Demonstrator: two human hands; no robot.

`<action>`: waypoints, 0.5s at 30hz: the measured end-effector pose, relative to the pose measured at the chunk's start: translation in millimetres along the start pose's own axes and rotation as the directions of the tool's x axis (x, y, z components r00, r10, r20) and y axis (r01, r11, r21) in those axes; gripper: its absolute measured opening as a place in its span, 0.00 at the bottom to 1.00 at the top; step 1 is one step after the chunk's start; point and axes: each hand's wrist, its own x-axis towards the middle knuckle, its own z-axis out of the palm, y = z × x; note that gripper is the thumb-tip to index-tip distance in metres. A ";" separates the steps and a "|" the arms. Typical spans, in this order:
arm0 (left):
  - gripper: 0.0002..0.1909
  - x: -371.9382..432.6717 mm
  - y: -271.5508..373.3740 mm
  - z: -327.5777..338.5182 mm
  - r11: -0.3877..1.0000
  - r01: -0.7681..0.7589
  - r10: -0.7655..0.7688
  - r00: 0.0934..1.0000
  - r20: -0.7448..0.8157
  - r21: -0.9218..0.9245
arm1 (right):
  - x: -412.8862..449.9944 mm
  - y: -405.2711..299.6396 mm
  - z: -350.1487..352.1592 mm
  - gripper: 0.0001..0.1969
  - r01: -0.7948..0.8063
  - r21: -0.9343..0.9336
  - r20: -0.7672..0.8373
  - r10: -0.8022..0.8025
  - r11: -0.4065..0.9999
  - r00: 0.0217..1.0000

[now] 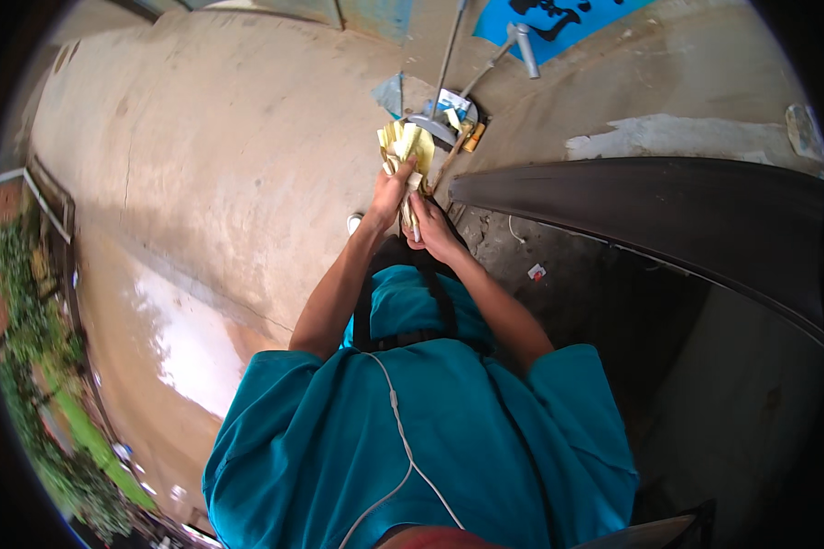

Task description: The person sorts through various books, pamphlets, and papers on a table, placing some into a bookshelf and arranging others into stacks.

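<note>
My left hand [391, 193] grips the middle of a bundle of pale yellow folded strips [412, 143], which look like paper or cloth. The strips fan out above the fingers. Just below and to the right, my right hand [431, 226] closes round the narrow lower end of the same bundle, and a whitish tip shows under its fingers. The two hands are close together in front of my waist. Beyond them on the floor is a long-handled dustpan [477, 108] with a small blue-and-white box [453, 101] in it, and a grey broom head [434, 127] lies against it.
An orange-yellow object [475, 137] lies beside the dustpan. A dark curved panel [645, 199] juts in from the right, with a small red-and-white scrap [536, 272] on the dark floor under it. Water [185, 336] stands on the ground at left, near bushes [27, 288].
</note>
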 end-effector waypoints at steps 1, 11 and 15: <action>0.16 5.8 3.8 2.8 0.998 0.059 -0.056 0.995 0.083 -0.034 | 1.4 -0.4 -1.1 0.19 -0.036 0.114 -0.034 0.040 0.993 0.999; 0.26 82.9 28.4 19.4 0.809 0.206 -0.361 0.913 0.190 0.550 | 88.2 -29.1 -117.2 0.27 -0.077 -0.009 -0.788 0.040 0.997 0.614; 0.24 101.7 35.4 16.9 0.756 0.149 -0.338 0.923 0.184 0.637 | 124.9 -43.7 -169.1 0.28 0.025 0.256 -0.815 0.202 0.966 0.542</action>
